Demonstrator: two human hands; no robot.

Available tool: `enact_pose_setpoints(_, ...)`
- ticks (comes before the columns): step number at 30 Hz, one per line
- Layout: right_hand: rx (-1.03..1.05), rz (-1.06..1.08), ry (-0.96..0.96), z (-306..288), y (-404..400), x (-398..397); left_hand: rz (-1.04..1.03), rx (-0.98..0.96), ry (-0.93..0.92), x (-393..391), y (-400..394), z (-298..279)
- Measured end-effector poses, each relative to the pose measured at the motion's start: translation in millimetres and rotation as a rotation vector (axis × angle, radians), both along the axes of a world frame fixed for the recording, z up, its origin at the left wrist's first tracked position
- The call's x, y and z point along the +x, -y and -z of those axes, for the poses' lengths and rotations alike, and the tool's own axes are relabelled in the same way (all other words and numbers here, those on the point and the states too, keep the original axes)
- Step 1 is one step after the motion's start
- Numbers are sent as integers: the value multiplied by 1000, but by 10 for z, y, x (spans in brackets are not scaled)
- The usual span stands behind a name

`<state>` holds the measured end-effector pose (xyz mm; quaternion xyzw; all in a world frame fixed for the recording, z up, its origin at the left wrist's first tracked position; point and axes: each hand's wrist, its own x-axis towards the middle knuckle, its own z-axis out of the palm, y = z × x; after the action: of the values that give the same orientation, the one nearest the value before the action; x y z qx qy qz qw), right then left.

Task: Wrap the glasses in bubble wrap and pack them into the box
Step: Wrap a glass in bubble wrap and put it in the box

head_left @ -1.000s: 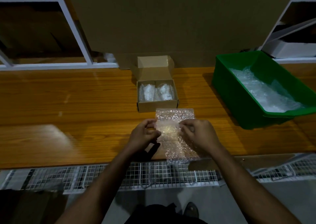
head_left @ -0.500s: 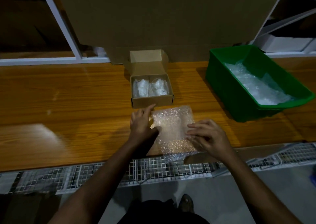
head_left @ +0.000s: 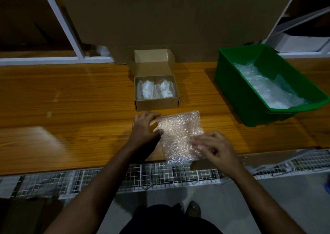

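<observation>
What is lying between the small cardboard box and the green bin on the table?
Nothing: in the head view only bare wooden table shows between the cardboard box and the green bin.
</observation>
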<state>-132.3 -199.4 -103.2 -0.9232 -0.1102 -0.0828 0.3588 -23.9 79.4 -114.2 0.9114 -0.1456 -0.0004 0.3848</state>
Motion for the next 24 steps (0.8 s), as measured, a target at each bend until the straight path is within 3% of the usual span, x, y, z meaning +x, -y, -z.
enact_pose_setpoints(2, 129, 184, 5, -92, -13, 165, 56, -11, -22, 28, -68, -21)
enact_pose_setpoints(4, 114, 288, -13, -123, 10, 410, 36, -83, -51, 29, -96, -85)
enact_pose_setpoints(8, -89, 286, -308, -111, 53, 864, 27, -238, -155, 18, 16, -186)
enact_pose_setpoints(10, -118, 264, -383, -62, 104, 1014, 71, -167, -150, 21, 103, -203)
enact_pose_setpoints(12, -23, 232, -389, -62, 144, 1117, 91, -71, -86, 37, 167, -227)
enact_pose_setpoints(16, 190, 93, -396, -201, 170, 1138, 59, -85, -41, 101, 232, -258)
enact_pose_setpoints(20, 407, 3, -429, -364, 142, 1088, 21, -149, -217, 197, 262, -278)
enact_pose_setpoints(24, 513, -39, -432, -344, 127, 1088, 18, -46, -257, 285, 244, -216)
